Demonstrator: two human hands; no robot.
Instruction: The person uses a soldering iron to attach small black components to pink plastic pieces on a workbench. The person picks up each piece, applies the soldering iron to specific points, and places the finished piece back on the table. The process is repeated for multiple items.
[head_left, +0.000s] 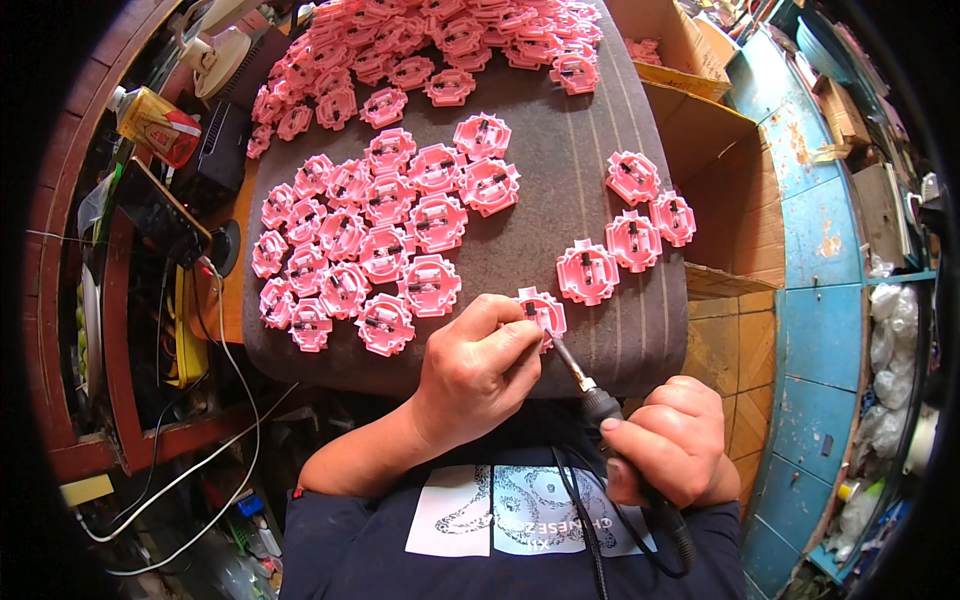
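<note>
My right hand grips the dark handle of a soldering iron. The iron's metal tip points up and left, at the lower edge of a pink plastic part near the cushion's front edge. My left hand is closed in a pinch, its fingertips over the left side of that part. Whatever lies between those fingers is hidden. To the right, several similar pink parts lie loose, each with a small black and silvery piece in its middle. More of them form a cluster to the left.
A large heap of pink parts covers the far end of the dark cushioned surface. Cardboard boxes stand at the right, beside blue cabinets. On the left are a phone, a bottle and white cables.
</note>
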